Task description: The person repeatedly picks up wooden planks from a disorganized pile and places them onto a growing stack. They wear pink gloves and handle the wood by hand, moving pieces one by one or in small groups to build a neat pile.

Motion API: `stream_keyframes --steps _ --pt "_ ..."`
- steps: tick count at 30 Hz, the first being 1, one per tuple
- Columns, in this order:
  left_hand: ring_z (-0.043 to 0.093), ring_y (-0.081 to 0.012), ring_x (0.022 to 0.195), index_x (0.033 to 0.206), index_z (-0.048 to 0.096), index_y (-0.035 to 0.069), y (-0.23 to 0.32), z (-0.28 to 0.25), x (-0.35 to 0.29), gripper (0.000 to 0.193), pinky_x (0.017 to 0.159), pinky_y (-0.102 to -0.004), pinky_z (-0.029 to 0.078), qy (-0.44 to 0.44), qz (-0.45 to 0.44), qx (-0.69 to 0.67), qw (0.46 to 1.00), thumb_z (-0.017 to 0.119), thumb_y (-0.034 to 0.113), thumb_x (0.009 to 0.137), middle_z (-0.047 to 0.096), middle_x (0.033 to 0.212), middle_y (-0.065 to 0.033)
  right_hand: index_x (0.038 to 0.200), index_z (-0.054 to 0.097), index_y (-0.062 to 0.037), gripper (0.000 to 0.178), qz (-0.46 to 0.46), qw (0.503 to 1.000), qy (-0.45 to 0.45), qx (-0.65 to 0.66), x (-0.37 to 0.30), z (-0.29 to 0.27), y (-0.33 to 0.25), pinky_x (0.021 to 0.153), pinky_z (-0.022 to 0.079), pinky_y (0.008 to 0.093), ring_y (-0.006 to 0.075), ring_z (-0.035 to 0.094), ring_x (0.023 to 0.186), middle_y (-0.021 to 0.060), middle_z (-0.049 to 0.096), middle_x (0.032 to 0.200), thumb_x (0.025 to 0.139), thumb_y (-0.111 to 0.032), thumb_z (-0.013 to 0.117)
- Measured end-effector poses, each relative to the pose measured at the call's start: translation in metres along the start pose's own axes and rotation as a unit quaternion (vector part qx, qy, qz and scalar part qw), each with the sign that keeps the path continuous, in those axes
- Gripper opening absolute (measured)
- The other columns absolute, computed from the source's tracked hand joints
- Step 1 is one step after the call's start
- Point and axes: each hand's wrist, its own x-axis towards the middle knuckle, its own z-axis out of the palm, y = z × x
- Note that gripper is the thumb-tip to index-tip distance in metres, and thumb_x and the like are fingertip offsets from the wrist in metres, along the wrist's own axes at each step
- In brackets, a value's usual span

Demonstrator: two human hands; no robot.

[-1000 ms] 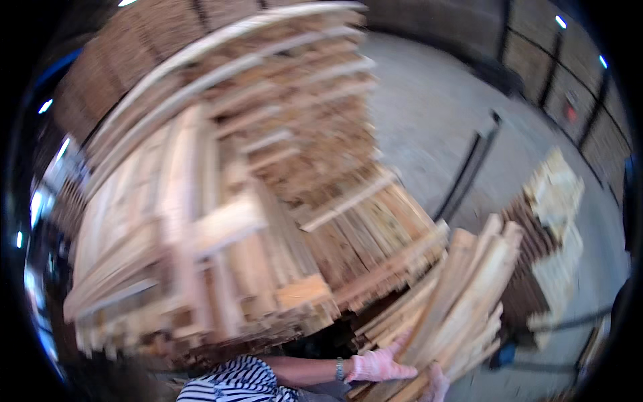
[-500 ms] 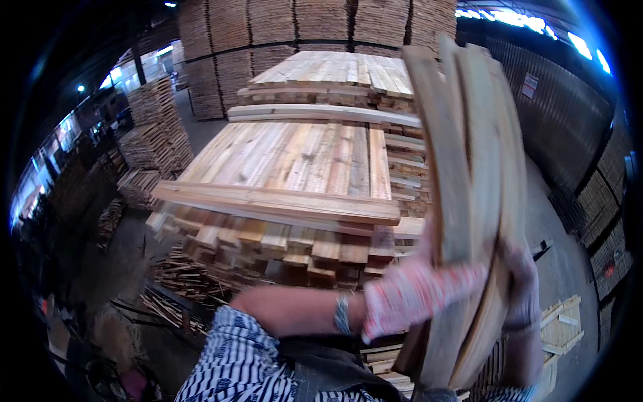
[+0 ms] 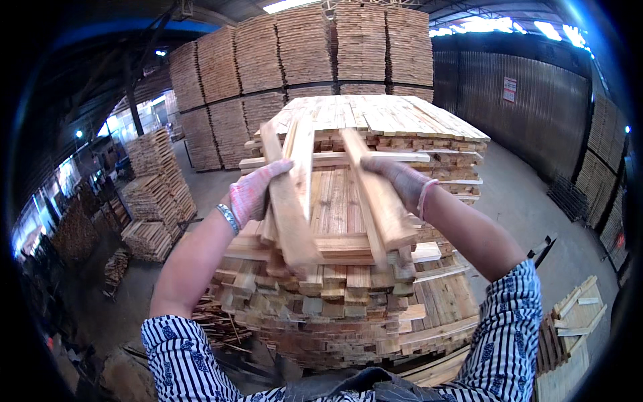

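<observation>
Gloved left hand gripping wooden boards left of centre, gloved right hand clasping pale planks right of centre, timber pile at lower middle, taller stacks up top

A: Left side?
B: Gloved left hand left of frame centre, curled in a grip, thumb stretched inward. Left forearm slants up from lower left.
A: Right?
B: Right hand right of centre, slightly higher, also gripping. Right forearm slants up and inward from lower right; hands apart.
</observation>
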Motion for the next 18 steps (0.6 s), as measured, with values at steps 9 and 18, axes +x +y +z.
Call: stream_keyframes --steps 9,18 --pt "0.073 -0.0290 0.099 0.133 0.053 -0.004 -0.019 -0.076 0.046 0.053 0.089 -0.0444 0.061 -0.028 -0.158 0.011 0.987 0.072 0.024 0.092 0.068 0.118 -0.0230 0.142 0.043 0.0093 0.087 0.052 0.870 0.126 -0.474 0.046 0.019 0.007 0.097 0.052 0.0399 0.0322 0.064 0.116 0.0272 0.060 0.131 0.085 -0.054 0.062" --pt "0.071 -0.0268 0.078 0.127 0.050 -0.008 -0.018 -0.104 0.014 0.061 0.067 -0.0379 0.061 0.078 -0.045 0.191 0.977 0.075 0.019 0.079 0.067 0.103 -0.0230 0.153 0.034 -0.0014 0.099 0.055 0.768 0.125 -0.626 0.038 0.043 -0.007 0.109 0.043 0.0462 0.0461 0.049 0.133 0.0369 0.029 0.152 0.084 -0.070 0.052"
